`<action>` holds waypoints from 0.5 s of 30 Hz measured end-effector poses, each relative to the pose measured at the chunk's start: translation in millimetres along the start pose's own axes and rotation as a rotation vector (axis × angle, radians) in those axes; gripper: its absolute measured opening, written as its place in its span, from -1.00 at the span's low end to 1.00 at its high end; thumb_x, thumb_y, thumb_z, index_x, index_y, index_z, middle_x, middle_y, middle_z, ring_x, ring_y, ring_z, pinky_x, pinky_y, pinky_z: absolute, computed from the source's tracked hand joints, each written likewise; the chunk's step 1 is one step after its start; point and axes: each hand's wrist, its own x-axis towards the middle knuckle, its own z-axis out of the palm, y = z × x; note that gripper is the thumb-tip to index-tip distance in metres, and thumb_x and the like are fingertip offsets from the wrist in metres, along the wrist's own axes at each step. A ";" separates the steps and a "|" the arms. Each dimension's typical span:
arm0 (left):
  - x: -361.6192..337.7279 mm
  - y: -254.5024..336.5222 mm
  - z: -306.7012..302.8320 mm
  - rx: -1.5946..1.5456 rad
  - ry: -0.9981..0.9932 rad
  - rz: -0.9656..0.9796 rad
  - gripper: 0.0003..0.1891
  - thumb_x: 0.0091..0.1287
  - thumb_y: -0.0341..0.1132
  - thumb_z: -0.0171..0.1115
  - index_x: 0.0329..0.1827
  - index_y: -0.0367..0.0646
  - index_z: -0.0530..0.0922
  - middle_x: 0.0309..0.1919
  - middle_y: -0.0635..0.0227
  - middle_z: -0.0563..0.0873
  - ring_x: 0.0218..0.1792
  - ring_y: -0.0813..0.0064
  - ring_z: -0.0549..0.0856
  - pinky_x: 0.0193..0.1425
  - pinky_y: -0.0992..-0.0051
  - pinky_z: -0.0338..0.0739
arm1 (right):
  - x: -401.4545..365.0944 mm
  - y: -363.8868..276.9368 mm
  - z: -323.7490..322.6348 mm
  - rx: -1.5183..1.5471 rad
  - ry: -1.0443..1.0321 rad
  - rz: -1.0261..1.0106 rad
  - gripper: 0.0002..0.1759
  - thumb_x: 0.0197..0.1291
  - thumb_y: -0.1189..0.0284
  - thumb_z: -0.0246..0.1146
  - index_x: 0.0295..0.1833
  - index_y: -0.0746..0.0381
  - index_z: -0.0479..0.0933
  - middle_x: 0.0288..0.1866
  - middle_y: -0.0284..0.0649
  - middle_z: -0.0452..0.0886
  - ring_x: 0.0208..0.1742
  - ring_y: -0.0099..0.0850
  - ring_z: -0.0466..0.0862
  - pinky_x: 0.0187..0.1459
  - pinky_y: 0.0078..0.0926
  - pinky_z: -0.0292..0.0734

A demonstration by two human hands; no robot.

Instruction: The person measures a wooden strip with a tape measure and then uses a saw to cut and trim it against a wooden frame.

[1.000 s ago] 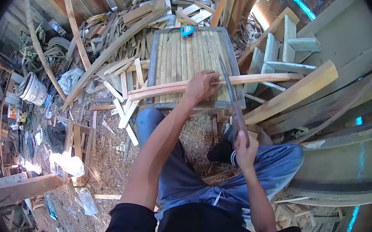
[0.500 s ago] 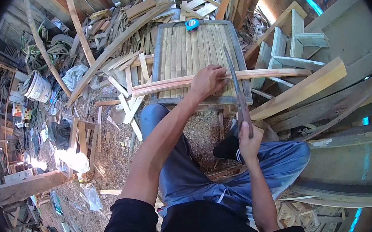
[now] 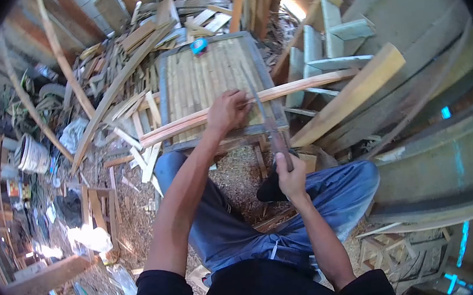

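A long pale strip of wood point(image 3: 179, 127) lies crosswise over a slatted wooden bench top point(image 3: 197, 74). My left hand point(image 3: 227, 113) is closed around the strip near its middle, pressing it on the bench. My right hand point(image 3: 291, 176) grips the dark handle of a handsaw point(image 3: 270, 124), close to my bent knee. The saw's blade, seen almost edge-on, points away from me and crosses the strip just right of my left hand. How deep the blade sits in the wood cannot be made out.
A blue tape measure point(image 3: 199, 46) rests at the bench's far edge. To the right, a thick timber point(image 3: 352, 92) leans beside a pale wooden frame point(image 3: 318, 47). Scrap wood point(image 3: 138, 37) is heaped behind and left. A white bucket point(image 3: 34, 154) stands far left.
The view has turned, so the bench and surroundings sit further left. The strip now slants more, its left end lower. Both hands keep their holds on strip and saw.
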 end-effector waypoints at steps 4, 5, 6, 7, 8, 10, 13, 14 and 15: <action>0.3 -1.5 1.3 -0.017 -0.056 -0.048 -0.78 0.17 -0.27 0.37 -0.37 -0.22 0.54 -0.38 0.15 0.61 -0.26 0.02 0.64 -0.16 0.15 0.54 | -28.5 -8.9 -21.4 -0.001 -0.022 0.058 -0.60 0.35 0.26 0.20 -0.37 0.40 0.54 -0.71 -0.22 0.25 -0.62 -0.60 0.30 -0.54 -0.40 0.29; 2.4 -2.3 2.4 -0.018 -0.052 -0.044 -0.78 0.17 -0.27 0.37 -0.37 -0.22 0.54 -0.38 0.15 0.61 -0.26 0.02 0.64 -0.16 0.15 0.54 | -36.7 -11.1 -26.0 -0.016 -0.047 0.059 -0.61 0.35 0.26 0.20 -0.37 0.41 0.54 -0.71 -0.22 0.24 -0.63 -0.60 0.30 -0.55 -0.39 0.28; 2.9 -2.5 2.3 -0.015 -0.048 -0.043 -0.78 0.17 -0.27 0.38 -0.37 -0.23 0.54 -0.37 0.15 0.62 -0.26 0.03 0.64 -0.17 0.16 0.54 | -35.2 -9.7 -26.5 -0.017 -0.052 0.056 -0.61 0.35 0.26 0.20 -0.37 0.41 0.54 -0.71 -0.22 0.24 -0.63 -0.60 0.30 -0.55 -0.39 0.28; -0.2 -2.5 2.8 -0.013 -0.052 -0.044 -0.77 0.16 -0.28 0.39 -0.37 -0.23 0.54 -0.35 0.16 0.63 -0.26 0.03 0.65 -0.17 0.17 0.54 | -37.3 -6.3 -26.2 0.037 -0.042 0.041 -0.62 0.34 0.27 0.20 -0.39 0.40 0.53 -0.71 -0.21 0.23 -0.63 -0.60 0.29 -0.55 -0.38 0.28; -4.2 -3.0 3.5 -0.015 -0.073 -0.047 -0.77 0.16 -0.28 0.39 -0.37 -0.23 0.54 -0.35 0.16 0.63 -0.26 0.03 0.65 -0.17 0.17 0.54 | -46.0 -3.6 -25.7 0.093 -0.023 0.041 -0.62 0.33 0.29 0.20 -0.41 0.40 0.52 -0.71 -0.19 0.22 -0.64 -0.59 0.29 -0.56 -0.37 0.28; -0.4 -0.2 2.6 0.012 -0.058 -0.026 -0.79 0.19 -0.27 0.35 -0.40 -0.21 0.53 -0.37 0.18 0.64 -0.24 0.07 0.65 -0.17 0.18 0.55 | -16.9 -11.1 -11.4 0.033 -0.022 -0.004 -0.61 0.33 0.27 0.21 -0.43 0.39 0.50 -0.70 -0.13 0.26 -0.67 -0.51 0.31 -0.55 -0.34 0.29; 2.4 -0.8 1.4 -0.048 -0.080 -0.054 -0.80 0.18 -0.29 0.36 -0.41 -0.22 0.55 -0.38 0.16 0.64 -0.28 0.07 0.65 -0.19 0.20 0.55 | 19.1 -1.7 5.7 0.005 0.005 -0.061 -0.59 0.33 0.25 0.21 -0.45 0.37 0.48 -0.70 -0.08 0.32 -0.69 -0.38 0.34 -0.54 -0.33 0.30; 2.4 -0.8 -0.1 -0.043 -0.083 -0.054 -0.80 0.18 -0.29 0.36 -0.41 -0.22 0.55 -0.38 0.16 0.64 -0.28 0.07 0.65 -0.19 0.20 0.55 | 19.9 -1.5 5.9 0.029 -0.015 -0.018 -0.59 0.34 0.24 0.21 -0.45 0.36 0.49 -0.69 -0.07 0.34 -0.68 -0.32 0.35 -0.53 -0.32 0.31; 3.1 -0.9 -1.8 -0.075 -0.097 -0.059 -0.80 0.18 -0.29 0.36 -0.42 -0.23 0.55 -0.39 0.15 0.63 -0.29 0.07 0.65 -0.19 0.20 0.55 | 22.6 -2.2 6.0 0.052 -0.035 0.022 -0.58 0.34 0.23 0.21 -0.45 0.35 0.49 -0.69 -0.06 0.36 -0.68 -0.27 0.36 -0.52 -0.32 0.32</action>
